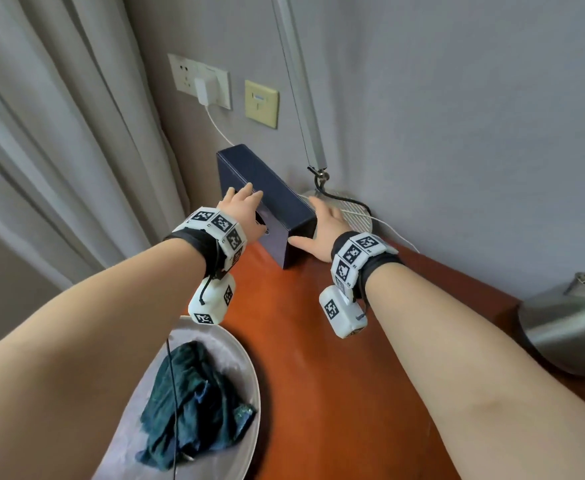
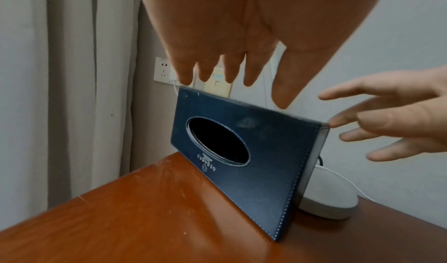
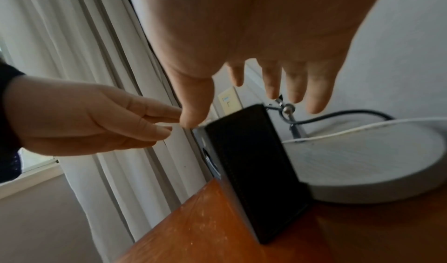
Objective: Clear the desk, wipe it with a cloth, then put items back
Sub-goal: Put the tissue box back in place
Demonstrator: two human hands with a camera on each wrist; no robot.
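left hand (image 1: 241, 211) and right hand (image 1: 322, 230): fingers spread, straight, flanking dark blue leather tissue box (image 2: 241, 152), on edge at back corner of orange-brown wooden desk (image 1: 318, 358). round white lamp base (image 3: 350, 167) behind. grey wall (image 1: 457, 116), pale curtain (image 1: 59, 150). dark green crumpled cloth (image 1: 194, 403) on white plate (image 1: 246, 358).

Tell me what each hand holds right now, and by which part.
Nothing is gripped. Both the left hand and right hand are open around the upright tissue box, fingertips at its top edge and end.
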